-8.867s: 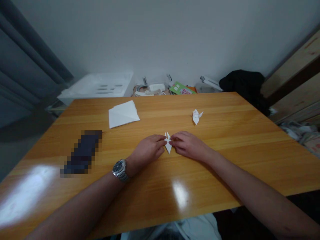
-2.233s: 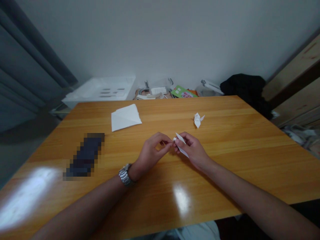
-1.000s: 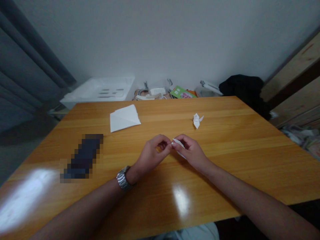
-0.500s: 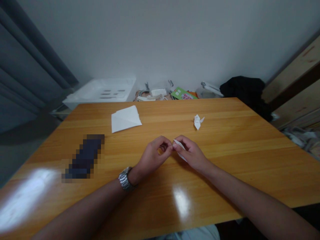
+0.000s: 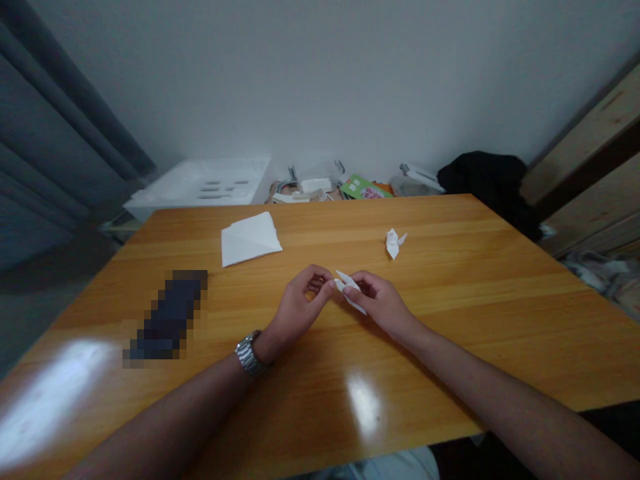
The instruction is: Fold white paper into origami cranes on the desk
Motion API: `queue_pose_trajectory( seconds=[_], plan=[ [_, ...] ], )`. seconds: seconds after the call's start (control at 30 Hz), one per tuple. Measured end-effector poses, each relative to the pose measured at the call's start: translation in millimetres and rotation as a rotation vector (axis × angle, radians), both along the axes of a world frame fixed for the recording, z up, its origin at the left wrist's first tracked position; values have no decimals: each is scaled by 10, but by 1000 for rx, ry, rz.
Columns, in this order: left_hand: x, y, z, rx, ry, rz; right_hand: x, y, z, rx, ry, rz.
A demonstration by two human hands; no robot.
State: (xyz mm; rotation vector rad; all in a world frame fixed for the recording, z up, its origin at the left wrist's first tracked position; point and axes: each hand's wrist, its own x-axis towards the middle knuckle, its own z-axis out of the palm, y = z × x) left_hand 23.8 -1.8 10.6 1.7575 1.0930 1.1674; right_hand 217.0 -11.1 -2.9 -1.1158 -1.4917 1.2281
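A small piece of folded white paper [image 5: 350, 281] with pointed flaps is held above the table between my two hands. My right hand [image 5: 381, 301] pinches it, thumb on the near side and fingers behind it. With thumb and index finger closed together, my left hand [image 5: 301, 301] grips its left tip; the other fingers are curled. A finished-looking folded paper figure [image 5: 393, 244] with pointed ends lies beyond my right hand. Further left, a stack of white paper sheets [image 5: 251, 240] rests on the table.
A dark pixelated object [image 5: 170, 313] lies on the left of the wooden table [image 5: 440, 413]. Past the far edge stand a white plastic tray [image 5: 200, 180], a green booklet [image 5: 365, 187] and assorted clutter. Black cloth [image 5: 487, 177] is heaped at the back right.
Both hands have shifted slightly left. The left fingertips have drawn a little away from the right hand, and more of the folded paper with a separate upper flap now shows between them.
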Motion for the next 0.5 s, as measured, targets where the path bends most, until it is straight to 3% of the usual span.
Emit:
queue_pose_trajectory(
  seconds=[0.5],
  plan=[
    [-22,34,8,-8,45,67,25,35,-4,-30,-49,41]
  ],
)
